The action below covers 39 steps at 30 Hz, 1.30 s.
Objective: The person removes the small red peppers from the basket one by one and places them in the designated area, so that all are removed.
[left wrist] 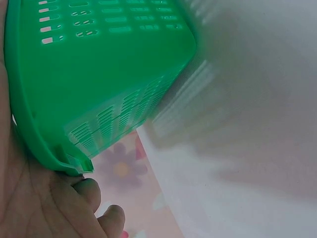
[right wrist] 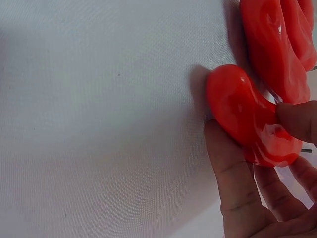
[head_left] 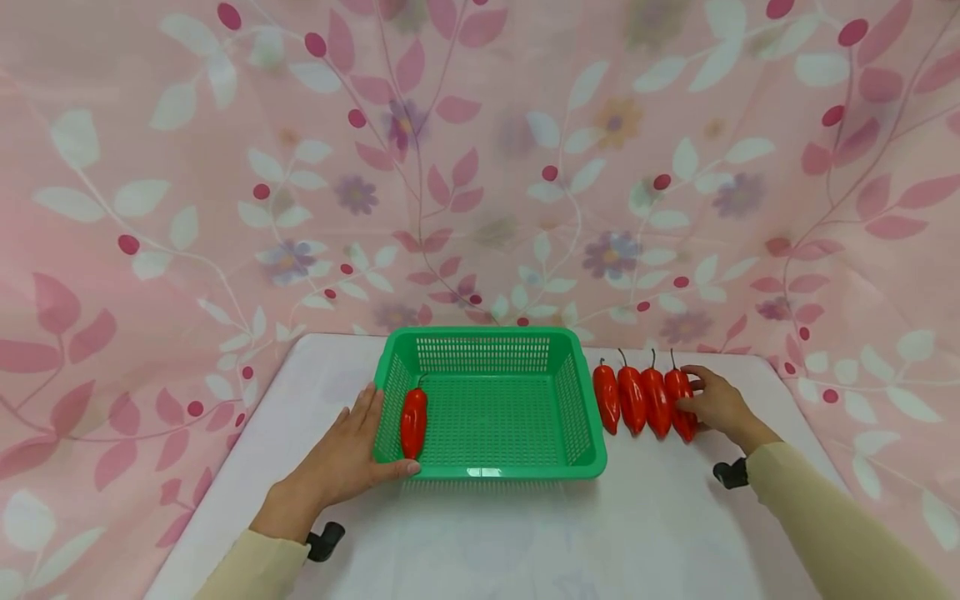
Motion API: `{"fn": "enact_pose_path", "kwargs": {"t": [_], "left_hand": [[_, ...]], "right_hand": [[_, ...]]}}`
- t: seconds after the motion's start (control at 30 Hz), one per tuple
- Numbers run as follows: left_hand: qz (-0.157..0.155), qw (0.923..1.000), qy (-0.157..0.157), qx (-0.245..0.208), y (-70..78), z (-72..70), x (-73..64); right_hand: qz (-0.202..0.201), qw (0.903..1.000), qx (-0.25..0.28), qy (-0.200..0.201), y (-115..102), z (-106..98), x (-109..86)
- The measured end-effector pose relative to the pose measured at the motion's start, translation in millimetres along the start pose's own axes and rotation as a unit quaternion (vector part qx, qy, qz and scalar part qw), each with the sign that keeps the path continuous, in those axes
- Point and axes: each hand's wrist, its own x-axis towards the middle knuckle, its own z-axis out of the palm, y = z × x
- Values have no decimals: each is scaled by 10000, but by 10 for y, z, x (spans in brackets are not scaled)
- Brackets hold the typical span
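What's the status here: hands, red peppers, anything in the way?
Left hand on rim of green basket. Right hand pinches rightmost red pepper. Another pepper inside basket. Possibly in the way: three peppers between right hand and basket.

The basket [head_left: 491,417] looks like moulded plastic, smooth with a slight sheen and pierced by a perforated mesh. The peppers [head_left: 632,400] have slick, high-gloss skins, plastic-looking, that catch bright highlights. The worktop [head_left: 487,546] shows a matt cloth surface with a fine woven grain, the backdrop [head_left: 487,167] is dull-finished printed fabric, and the sleeves [head_left: 832,512] are matt cloth.
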Motion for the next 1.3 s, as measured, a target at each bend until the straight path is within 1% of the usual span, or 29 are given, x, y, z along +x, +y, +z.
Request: {"fn": "enact_pose_path", "kwargs": {"t": [0.47,0.67,0.77,0.93,1.3], "left_hand": [[94,9999,24,-60,-19,-10,-11],[84,10000,44,-31,-16,-17,-11],[50,10000,-10,-42,-14,-16,-15],[42,10000,-9,-60,-8,-14,-11],[94,9999,20,-46,-6,-12,-7]], "right_hand": [[-29,10000,58,-52,-12,-2,12],[5,10000,55,-13,-22,0,14],[34,10000,54,-36,-12,5,14],[43,10000,47,-37,-4,6,8],[-1,9996,-266,96,11,-14,-11]]}}
